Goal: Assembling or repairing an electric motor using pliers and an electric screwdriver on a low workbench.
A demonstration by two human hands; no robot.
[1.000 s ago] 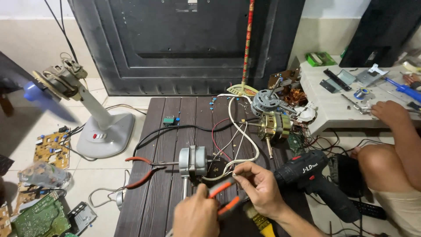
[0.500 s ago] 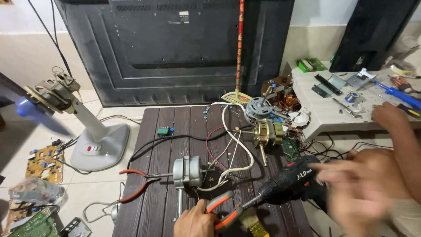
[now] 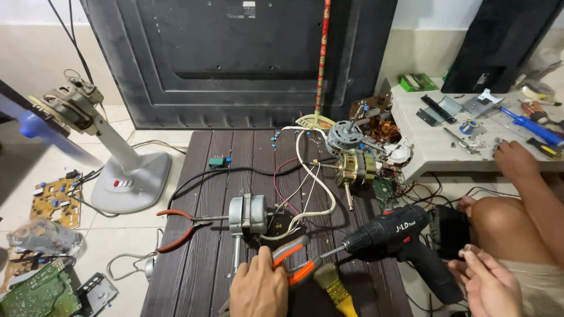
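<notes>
Centrally, at the near edge of the dark slatted table (image 3: 205,246), the left hand (image 3: 258,289) lay closed over the orange-and-grey handles of a pair of pliers (image 3: 292,262), fingers curled round them. The pliers' head lay beside a grey fan motor (image 3: 248,214) with red, white and black wires. The right hand (image 3: 490,285) hovered off the table's right edge, thumb and forefinger pinching a small pale piece too small to tell. Just left of it lay a black cordless drill (image 3: 393,238) bearing a white label strip on its body. A yellow-handled brush (image 3: 335,289) lay below the drill's bit. Red-handled pliers (image 3: 179,226) lay left of the motor. A brass-coloured motor (image 3: 354,167) stood further back. Another person's hand (image 3: 514,159) rested on the low white table (image 3: 435,155) to the right.
</notes>
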